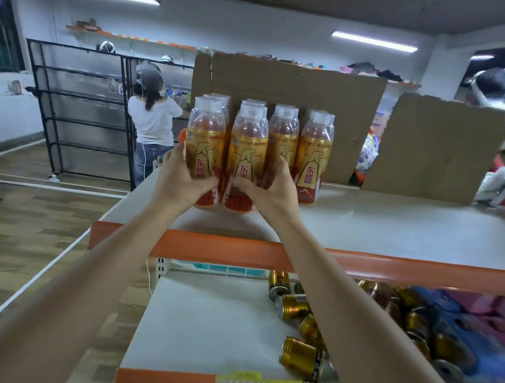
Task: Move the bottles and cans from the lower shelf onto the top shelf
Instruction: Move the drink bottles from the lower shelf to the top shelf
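Note:
Several orange-and-gold drink bottles with clear caps stand in rows on the top shelf (400,230). My left hand (179,178) grips the front left bottle (205,140) around its lower body. My right hand (269,190) grips the front bottle beside it (247,145). Both bottles stand upright at the shelf's near left part, their bases on or just above the surface. More bottles (314,154) stand behind and to the right. On the lower shelf (205,323), several gold cans (292,306) lie on their sides, right of my right forearm.
Cardboard sheets (289,99) stand at the back of the top shelf. Blue and pink packets (476,333) fill the lower shelf's right side. A person in a white top (154,120) stands at a black rack (78,110) to the left. Another person (496,88) is behind the cardboard.

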`<state>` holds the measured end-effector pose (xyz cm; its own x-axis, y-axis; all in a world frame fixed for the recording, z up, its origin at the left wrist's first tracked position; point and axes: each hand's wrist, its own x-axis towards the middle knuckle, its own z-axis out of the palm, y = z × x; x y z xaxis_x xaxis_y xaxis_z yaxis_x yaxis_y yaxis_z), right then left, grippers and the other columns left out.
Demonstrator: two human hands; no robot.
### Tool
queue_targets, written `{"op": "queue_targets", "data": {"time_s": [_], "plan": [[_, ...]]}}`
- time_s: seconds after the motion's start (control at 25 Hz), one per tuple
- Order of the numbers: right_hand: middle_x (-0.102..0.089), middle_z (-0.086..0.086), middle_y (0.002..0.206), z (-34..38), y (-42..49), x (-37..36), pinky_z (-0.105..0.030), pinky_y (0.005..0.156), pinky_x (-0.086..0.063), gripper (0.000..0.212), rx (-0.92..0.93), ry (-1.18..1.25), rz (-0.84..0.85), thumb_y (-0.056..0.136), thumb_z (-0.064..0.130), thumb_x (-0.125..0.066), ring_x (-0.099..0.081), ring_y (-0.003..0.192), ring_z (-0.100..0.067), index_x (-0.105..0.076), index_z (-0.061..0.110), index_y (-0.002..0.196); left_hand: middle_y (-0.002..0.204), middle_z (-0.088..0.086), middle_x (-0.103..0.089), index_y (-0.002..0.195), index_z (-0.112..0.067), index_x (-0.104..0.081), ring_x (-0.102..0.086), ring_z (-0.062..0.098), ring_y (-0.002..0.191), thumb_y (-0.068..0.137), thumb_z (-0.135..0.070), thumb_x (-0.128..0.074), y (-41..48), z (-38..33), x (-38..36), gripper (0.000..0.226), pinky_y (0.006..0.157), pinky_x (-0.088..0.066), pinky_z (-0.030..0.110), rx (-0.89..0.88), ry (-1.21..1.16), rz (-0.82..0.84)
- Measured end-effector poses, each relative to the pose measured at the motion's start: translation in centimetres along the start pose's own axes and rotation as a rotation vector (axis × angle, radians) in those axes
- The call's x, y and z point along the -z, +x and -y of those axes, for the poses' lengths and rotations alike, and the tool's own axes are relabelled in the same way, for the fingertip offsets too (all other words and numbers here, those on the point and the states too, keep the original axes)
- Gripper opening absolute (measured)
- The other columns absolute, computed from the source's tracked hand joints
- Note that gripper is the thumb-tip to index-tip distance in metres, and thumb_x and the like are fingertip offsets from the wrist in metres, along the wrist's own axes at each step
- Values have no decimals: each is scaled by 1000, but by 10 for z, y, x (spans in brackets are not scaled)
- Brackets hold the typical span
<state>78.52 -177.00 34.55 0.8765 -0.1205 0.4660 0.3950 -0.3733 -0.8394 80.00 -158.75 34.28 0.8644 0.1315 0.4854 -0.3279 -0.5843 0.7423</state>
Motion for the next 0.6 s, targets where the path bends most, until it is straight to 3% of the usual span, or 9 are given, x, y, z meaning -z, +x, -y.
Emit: {"op": "queue_targets", "data": {"time_s": [0.04,0.08,0.2,0.28,0.36,0.44,0.52,0.6], "plan": [[-60,14,108,4,-8,9,-3,82,-46,62,-16,-34,3,81,30,-80,-57,104,-2,-46,15,131,121,2,-58,127,-23,-49,-53,19,117,64,-45,-72,-11,-9,4,71,99,-47,44,-18,9,0],[-60,14,109,8,-15,19,-1,79,-42,55,-25,-85,4,85,34,-76,-57,104,-2,-48,16,129,128,3,-55,133,-22,-44,-51,19,121,71,-42,-72,-20,-18,7,72,101,-45,43,-57,47,-2],[-65,7,102,9,-31,42,-20,71,-44,35,53,-395,41,92,41,-63,-62,96,-11,-58,13,112,150,12,-41,147,-12,-35,-39,27,139,85,-32,-68,-46,-38,10,73,114,-32,46,-244,225,61],[-64,3,96,14,-44,53,-25,64,-43,28,111,-603,105,97,37,-58,-60,85,-15,-58,10,107,150,16,-42,145,-4,-40,-40,29,138,92,-27,-63,-57,-48,7,62,112,-33,42,-349,381,96],[-63,-3,100,21,-62,66,-27,62,-42,27,163,-810,191,99,29,-54,-58,83,-19,-57,5,110,140,15,-54,140,-6,-49,-55,30,123,93,-29,-58,-71,-58,7,53,102,-45,41,-373,425,177],[-64,-9,106,30,-82,76,-26,64,-39,24,241,-1005,255,99,24,-53,-56,85,-20,-56,4,112,141,12,-55,141,-12,-50,-56,29,123,94,-31,-56,-83,-63,8,51,104,-45,42,-393,483,333],[-66,-9,111,35,-102,83,-28,67,-42,22,354,-1113,274,97,22,-55,-62,92,-23,-57,6,112,147,7,-48,144,-18,-46,-48,28,134,96,-36,-55,-98,-66,8,52,110,-39,45,-446,589,457],[-68,-7,109,31,-121,81,-31,71,-50,21,524,-1089,246,94,20,-58,-65,94,-23,-61,7,110,140,6,-57,141,-21,-51,-54,27,127,96,-37,-56,-114,-67,9,47,106,-44,46,-493,567,505]]}}
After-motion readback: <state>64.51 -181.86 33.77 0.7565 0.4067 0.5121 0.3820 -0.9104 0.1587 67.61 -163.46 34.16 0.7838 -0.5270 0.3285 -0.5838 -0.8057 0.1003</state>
